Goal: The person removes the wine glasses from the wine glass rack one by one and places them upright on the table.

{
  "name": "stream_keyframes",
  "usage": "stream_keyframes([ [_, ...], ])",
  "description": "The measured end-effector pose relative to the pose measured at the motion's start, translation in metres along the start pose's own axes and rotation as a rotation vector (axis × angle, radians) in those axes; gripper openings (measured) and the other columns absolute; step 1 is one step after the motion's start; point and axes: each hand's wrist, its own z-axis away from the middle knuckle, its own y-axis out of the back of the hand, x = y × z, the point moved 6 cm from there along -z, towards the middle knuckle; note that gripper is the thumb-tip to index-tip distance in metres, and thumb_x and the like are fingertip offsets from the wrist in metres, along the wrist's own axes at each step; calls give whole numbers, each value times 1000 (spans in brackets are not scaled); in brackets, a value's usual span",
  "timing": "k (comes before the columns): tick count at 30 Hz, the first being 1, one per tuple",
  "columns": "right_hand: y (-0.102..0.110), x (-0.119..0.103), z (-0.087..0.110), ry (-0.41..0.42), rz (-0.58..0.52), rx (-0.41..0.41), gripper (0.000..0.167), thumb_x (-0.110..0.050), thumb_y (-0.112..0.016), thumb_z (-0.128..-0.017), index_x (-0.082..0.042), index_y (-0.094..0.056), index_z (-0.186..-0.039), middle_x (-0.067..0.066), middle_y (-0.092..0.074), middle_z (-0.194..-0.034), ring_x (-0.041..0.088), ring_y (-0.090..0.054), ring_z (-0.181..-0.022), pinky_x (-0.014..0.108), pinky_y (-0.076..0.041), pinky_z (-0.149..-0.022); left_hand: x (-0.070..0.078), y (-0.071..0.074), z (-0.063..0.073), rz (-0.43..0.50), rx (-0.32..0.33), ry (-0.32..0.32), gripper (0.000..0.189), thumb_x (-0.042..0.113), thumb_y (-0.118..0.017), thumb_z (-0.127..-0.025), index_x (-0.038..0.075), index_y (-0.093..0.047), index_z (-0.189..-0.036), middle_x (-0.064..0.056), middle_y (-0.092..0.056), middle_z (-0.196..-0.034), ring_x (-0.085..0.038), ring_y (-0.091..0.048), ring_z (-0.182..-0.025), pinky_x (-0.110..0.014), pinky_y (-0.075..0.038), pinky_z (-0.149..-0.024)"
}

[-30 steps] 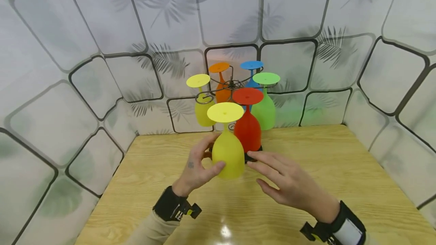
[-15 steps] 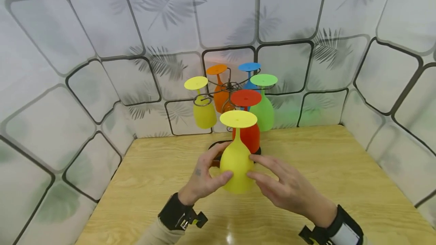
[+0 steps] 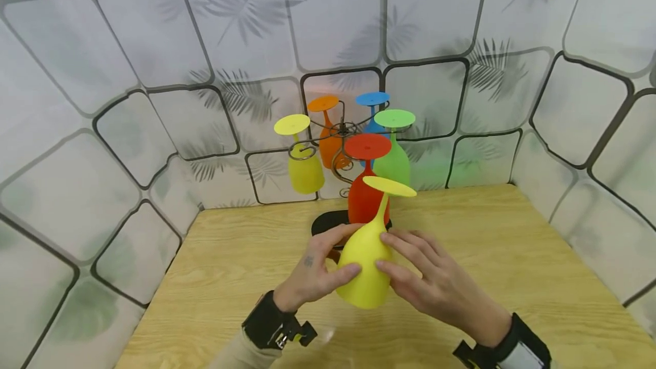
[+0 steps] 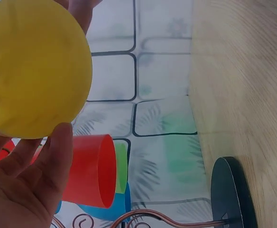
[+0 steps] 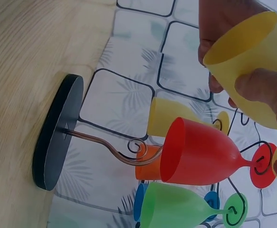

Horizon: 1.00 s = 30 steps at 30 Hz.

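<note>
A yellow plastic goblet, upside down and tilted to the right, is held between both hands above the table. My left hand grips the left of its bowl, thumb in front and fingers behind. On the right side of the bowl, my right hand holds it with thumb and fingertips. Its round base points up and right. Just behind hangs a red goblet on a metal stemware rack. The left wrist view shows the yellow bowl end-on.
An orange goblet, a blue goblet, a green goblet and another yellow goblet hang upside down around the rack. Its black oval base stands on the wooden table. Patterned cloth walls enclose the table's back and sides.
The yellow goblet has come nearer and to the right, away from the rack, and its base now tips right. My right hand, at first apart from the bowl, has taken hold of it.
</note>
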Motion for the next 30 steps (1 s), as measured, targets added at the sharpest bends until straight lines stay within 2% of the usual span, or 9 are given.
stream_keyframes([
  [3,-1,-1,1,21,40,-6,28,-29,-47,-110,-12,-64,-124,23,-62,-133,38,-59,-118,45,-41,-108,1,-2,-3,3,-28,19,63,53,-57,-97,8,-58,-141,-11,-71,-115,-12,-67,-95,-30,-61,-62],
  [10,1,-4,1,71,102,-7,30,-18,-43,-111,-24,-63,-132,21,-63,-131,38,-57,-120,55,-44,-97,0,-9,-5,74,-81,55,64,56,-55,-97,10,-59,-140,-10,-69,-123,-10,-65,-97,-33,-63,-63],
  [13,0,-5,3,70,102,-24,36,-16,-41,-111,-28,-61,-138,20,-62,-132,38,-56,-122,56,-40,-108,-2,-11,-4,76,-91,68,65,57,-54,-97,9,-59,-141,-10,-70,-121,-10,-65,-96,-32,-62,-63],
  [16,-2,-4,4,63,96,-51,39,-15,-39,-112,-30,-61,-139,18,-63,-135,37,-56,-125,56,-30,-119,-4,-13,-2,75,-107,75,66,57,-53,-98,9,-58,-143,-10,-71,-118,-9,-65,-95,-30,-62,-62],
  [18,-3,-4,4,64,91,-58,39,-14,-38,-112,-30,-62,-139,19,-63,-135,38,-57,-125,57,-27,-122,-5,-14,-1,75,-116,81,66,57,-53,-99,10,-56,-144,-10,-71,-118,-8,-66,-95,-29,-62,-63],
  [22,-3,-3,4,67,84,-41,37,-14,-40,-111,-29,-64,-135,21,-63,-133,41,-59,-121,57,-30,-120,-5,-14,2,91,-132,81,62,54,-50,-102,10,-54,-146,-11,-71,-117,-9,-67,-95,-30,-62,-65],
  [27,-3,1,8,33,55,13,26,-32,-49,-109,-22,-67,-124,24,-64,-128,42,-60,-114,53,-29,-122,-3,-14,3,111,-151,69,63,53,-45,-104,7,-51,-148,-12,-69,-121,-11,-67,-101,-31,-62,-69],
  [30,-4,7,12,-35,4,41,35,-44,-54,-105,-16,-67,-122,25,-64,-125,40,-60,-113,50,-27,-124,-1,-14,4,126,-154,47,66,55,-44,-104,8,-48,-150,-11,-65,-132,-13,-64,-106,-32,-62,-74],
])
